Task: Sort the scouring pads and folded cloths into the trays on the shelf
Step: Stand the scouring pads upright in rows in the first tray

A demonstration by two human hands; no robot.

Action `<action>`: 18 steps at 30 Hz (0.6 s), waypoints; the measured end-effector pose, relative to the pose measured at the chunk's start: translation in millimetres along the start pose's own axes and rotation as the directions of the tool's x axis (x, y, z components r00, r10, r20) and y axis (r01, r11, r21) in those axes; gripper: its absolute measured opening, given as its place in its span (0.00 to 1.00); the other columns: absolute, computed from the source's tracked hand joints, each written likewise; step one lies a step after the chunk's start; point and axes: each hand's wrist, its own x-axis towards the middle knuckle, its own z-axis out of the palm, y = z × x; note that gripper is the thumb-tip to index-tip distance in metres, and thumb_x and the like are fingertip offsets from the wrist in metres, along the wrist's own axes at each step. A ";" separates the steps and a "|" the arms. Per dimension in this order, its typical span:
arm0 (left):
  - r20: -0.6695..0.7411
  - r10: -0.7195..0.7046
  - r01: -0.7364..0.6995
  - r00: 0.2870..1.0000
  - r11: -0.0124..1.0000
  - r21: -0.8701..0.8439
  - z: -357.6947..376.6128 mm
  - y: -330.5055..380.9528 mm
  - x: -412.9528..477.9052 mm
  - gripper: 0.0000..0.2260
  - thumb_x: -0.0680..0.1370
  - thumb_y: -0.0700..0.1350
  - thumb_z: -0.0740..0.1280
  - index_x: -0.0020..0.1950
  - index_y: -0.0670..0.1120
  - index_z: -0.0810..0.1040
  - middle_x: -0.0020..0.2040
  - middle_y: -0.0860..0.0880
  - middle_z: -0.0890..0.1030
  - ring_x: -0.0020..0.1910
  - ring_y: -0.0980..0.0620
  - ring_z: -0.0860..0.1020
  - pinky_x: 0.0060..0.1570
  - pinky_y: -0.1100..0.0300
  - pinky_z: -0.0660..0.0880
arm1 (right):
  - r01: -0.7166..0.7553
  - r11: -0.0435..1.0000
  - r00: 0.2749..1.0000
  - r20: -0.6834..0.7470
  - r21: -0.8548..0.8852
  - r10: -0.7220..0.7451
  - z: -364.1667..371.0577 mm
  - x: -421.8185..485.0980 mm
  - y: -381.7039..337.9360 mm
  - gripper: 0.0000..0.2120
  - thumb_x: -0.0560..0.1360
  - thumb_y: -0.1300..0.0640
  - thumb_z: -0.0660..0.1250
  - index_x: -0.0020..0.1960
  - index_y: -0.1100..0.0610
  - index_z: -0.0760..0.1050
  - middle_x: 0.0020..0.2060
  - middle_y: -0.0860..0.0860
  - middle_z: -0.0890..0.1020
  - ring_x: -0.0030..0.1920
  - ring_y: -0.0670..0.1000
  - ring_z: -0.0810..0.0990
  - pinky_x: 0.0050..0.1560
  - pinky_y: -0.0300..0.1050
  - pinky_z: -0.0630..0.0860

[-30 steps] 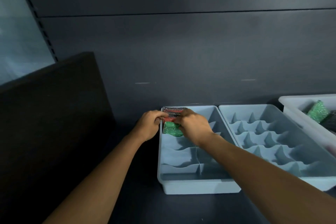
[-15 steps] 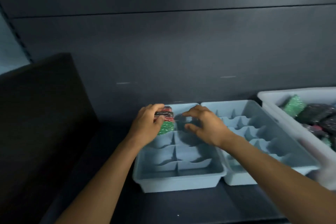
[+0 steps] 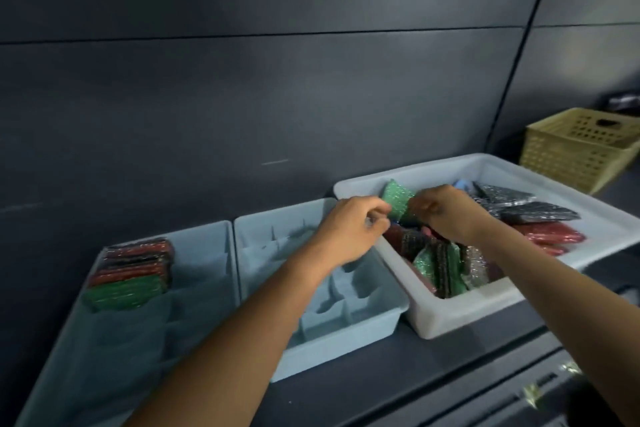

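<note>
On the dark shelf (image 3: 398,367), left hand (image 3: 349,230) and right hand (image 3: 446,213) pinch a green scouring pad (image 3: 398,199) above the white bin (image 3: 460,312)

on my feed: two hands, two forearms, all bare skin. left hand (image 3: 349,232): bare across back and knuckles, fingertips smeared by motion blur. right hand (image 3: 446,213): bare too, knuckle ridge shows, finger detail too soft for me to read. left forearm (image 3: 242,333): long, slim, smooth, uncovered from wrist to bottom frame edge. right forearm (image 3: 554,291): same build, uncovered from wrist to right frame edge, lit brighter along top. nails: i can't tell at this blur.
</note>
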 end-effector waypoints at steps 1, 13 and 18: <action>0.030 -0.012 0.012 0.999 1.000 0.021 9.9 5.5 12.1 0.13 0.79 0.43 0.66 0.63 0.46 0.80 0.56 0.49 0.84 0.57 0.53 0.80 0.59 0.61 0.73 | 0.025 1.000 0.998 0.063 -0.017 -0.024 -7.6 -1.1 10.4 0.12 0.71 0.71 0.65 0.50 0.62 0.83 0.46 0.56 0.84 0.49 0.54 0.82 0.48 0.40 0.72; 0.278 -0.238 0.032 0.930 0.810 0.586 70.4 20.3 81.9 0.14 0.75 0.51 0.70 0.57 0.47 0.78 0.59 0.47 0.80 0.58 0.44 0.78 0.64 0.46 0.69 | 0.096 0.984 0.851 0.525 -0.150 -0.003 -15.2 -10.1 28.0 0.20 0.69 0.54 0.74 0.61 0.52 0.78 0.52 0.51 0.82 0.51 0.52 0.79 0.56 0.49 0.76; 0.288 -0.258 0.036 0.922 0.799 0.600 63.3 22.0 78.6 0.11 0.77 0.51 0.67 0.55 0.46 0.79 0.58 0.47 0.80 0.59 0.44 0.77 0.64 0.49 0.70 | 0.108 0.973 0.821 0.570 -0.206 0.029 -18.2 -6.6 26.6 0.17 0.68 0.54 0.76 0.56 0.51 0.79 0.49 0.49 0.80 0.50 0.52 0.78 0.48 0.44 0.73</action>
